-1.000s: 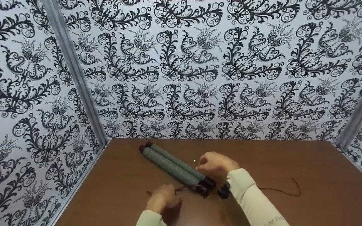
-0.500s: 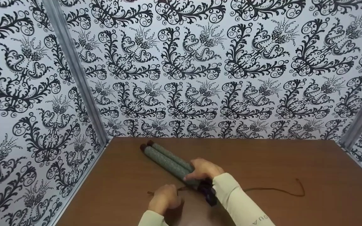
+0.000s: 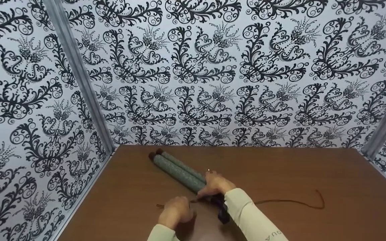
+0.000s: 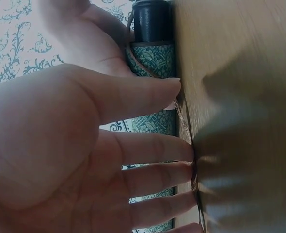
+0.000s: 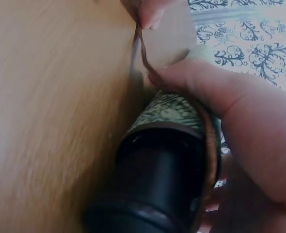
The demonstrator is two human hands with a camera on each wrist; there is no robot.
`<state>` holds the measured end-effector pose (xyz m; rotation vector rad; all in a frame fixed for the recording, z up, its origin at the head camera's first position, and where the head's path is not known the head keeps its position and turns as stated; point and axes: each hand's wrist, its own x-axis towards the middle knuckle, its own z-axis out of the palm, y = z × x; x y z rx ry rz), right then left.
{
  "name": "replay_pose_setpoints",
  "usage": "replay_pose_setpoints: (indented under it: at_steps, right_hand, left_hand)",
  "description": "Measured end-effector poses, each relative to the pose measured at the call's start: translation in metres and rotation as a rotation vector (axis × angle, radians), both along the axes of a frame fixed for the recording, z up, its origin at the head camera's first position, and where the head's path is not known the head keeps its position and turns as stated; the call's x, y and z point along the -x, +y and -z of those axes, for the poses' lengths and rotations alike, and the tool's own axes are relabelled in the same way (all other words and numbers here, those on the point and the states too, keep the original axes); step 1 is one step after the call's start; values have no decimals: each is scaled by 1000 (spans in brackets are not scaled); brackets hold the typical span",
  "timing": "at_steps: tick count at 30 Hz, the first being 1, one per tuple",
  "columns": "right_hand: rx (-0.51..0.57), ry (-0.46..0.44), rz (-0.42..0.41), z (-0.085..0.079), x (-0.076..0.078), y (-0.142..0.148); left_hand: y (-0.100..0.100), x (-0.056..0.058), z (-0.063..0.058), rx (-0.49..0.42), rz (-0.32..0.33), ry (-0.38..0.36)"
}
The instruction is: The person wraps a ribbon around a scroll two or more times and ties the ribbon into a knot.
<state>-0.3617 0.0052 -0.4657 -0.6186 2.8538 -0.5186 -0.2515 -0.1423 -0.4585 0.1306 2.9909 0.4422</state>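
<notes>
A scroll (image 3: 176, 168) with two green patterned rolls lies slantwise on the table, its dark knobs (image 5: 152, 179) at the near end. My right hand (image 3: 215, 184) grips it near those knobs, thumb on the near side and fingers on the far side. A thin brown cord (image 5: 210, 145) runs along the knob end and under the right thumb. My left hand (image 3: 177, 208) is left of the scroll's near end. In the left wrist view its fingers (image 4: 157, 175) are stretched out, spread a little, and their tips press the cord along the tabletop.
The cord's loose end (image 3: 292, 201) trails to the right across the brown table (image 3: 280, 174) and bends into a hook. A small black camera (image 3: 223, 217) hangs under the right wrist. Patterned walls (image 3: 213, 100) stand at the back and sides.
My right hand has come down and left from beside the scroll and now grips its near end. The left hand stays at the cord. The trailing cord has shifted slightly.
</notes>
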Motion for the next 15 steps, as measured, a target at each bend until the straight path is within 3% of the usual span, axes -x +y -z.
replay_pose_setpoints:
  at_steps: [8, 15]
  right_hand:
    - [96, -34, 30, 1, 2, 8]
    - [153, 56, 8, 3, 8, 15]
  left_hand:
    - [2, -1, -2, -1, -15, -22]
    - [4, 1, 0, 10, -43, -78]
